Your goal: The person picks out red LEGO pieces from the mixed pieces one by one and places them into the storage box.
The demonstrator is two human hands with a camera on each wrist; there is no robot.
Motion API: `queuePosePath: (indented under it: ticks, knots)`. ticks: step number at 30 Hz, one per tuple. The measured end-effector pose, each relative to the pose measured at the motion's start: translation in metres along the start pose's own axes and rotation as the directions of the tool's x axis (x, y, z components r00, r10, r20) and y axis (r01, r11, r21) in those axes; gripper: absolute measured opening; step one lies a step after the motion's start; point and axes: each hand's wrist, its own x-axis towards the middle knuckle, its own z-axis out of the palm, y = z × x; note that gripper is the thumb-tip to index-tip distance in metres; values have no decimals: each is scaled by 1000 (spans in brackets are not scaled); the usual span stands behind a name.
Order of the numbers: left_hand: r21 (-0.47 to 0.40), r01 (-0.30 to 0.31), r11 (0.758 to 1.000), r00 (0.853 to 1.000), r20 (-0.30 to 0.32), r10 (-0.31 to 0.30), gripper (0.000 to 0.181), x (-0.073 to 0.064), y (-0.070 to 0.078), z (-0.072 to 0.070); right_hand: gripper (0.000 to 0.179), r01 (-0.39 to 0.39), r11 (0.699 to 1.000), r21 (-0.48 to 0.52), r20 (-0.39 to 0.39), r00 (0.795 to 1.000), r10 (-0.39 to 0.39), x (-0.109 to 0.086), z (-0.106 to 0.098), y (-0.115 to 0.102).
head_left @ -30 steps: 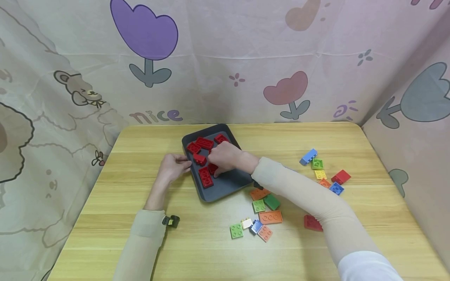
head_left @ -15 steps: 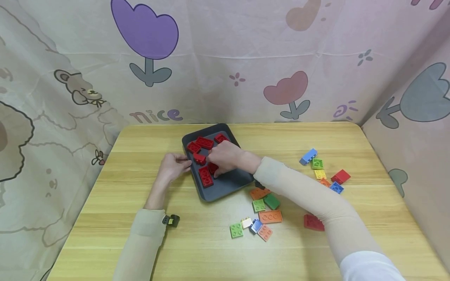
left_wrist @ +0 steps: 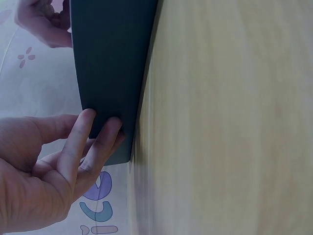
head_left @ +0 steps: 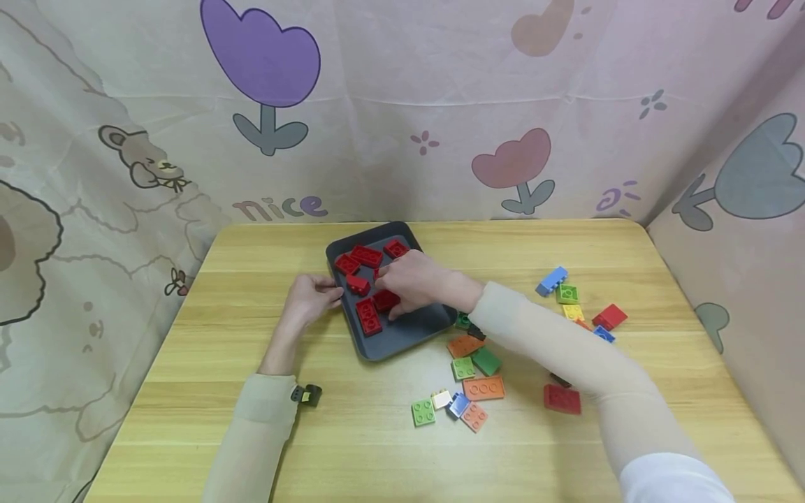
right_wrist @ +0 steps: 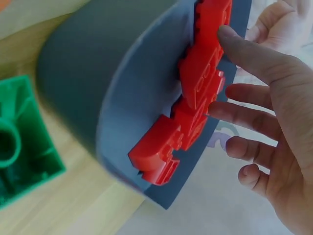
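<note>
A dark grey tray [head_left: 409,332] lies at an angle toward the back of the table, with several red building bricks [head_left: 367,316] in its left and far parts. At the tray's left side, my left hand [head_left: 307,300] pinches the rim, its fingertips [left_wrist: 113,123] against the outer wall. My right hand [head_left: 411,279] is over the inside of the tray, palm toward the bricks. In the right wrist view its fingers are spread and loosely bent, and the thumb [right_wrist: 229,35] is at a red brick [right_wrist: 205,68]. Nothing is held in it. The hand partly covers the bricks under it.
Several mixed bricks, including an orange one [head_left: 483,388] and a green one [head_left: 486,361], lie in front of the tray. Another group with a blue brick [head_left: 551,280] and a red brick [head_left: 609,316] is at the right. One red brick [head_left: 562,399] lies nearer the front right.
My right hand has drawn slightly to the right, uncovering more of a red brick in the tray. The right forearm shifted right too. My left hand and the tray stayed in place.
</note>
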Motion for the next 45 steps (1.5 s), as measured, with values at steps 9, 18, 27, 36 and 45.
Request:
queuePosePath:
  ticks: [9, 18, 27, 36, 45]
  knots:
    - [-9, -1, 1000, 1000, 1, 1, 38, 0, 0, 1, 69, -15, 999, 38, -9, 1000, 15, -24, -7, 6]
    - [-10, 4, 1000, 1000, 0, -4, 38, 0, 0, 1, 71, -32, 999, 43, -61, 998, 34, -48, -10, 8]
    - [-12, 11, 1000, 1000, -1, -11, 39, 0, 0, 0, 71, -30, 999, 35, -161, 986, 35, -75, -10, 13]
    - [-13, 16, 1000, 1000, -4, -17, 40, 0, 1, 1, 73, -82, 995, 55, -199, 976, 91, -102, -11, 22]
    - [-14, 10, 1000, 1000, -7, -10, 39, 0, 0, 1, 78, -136, 987, 81, -200, 968, 150, -130, -12, 33]
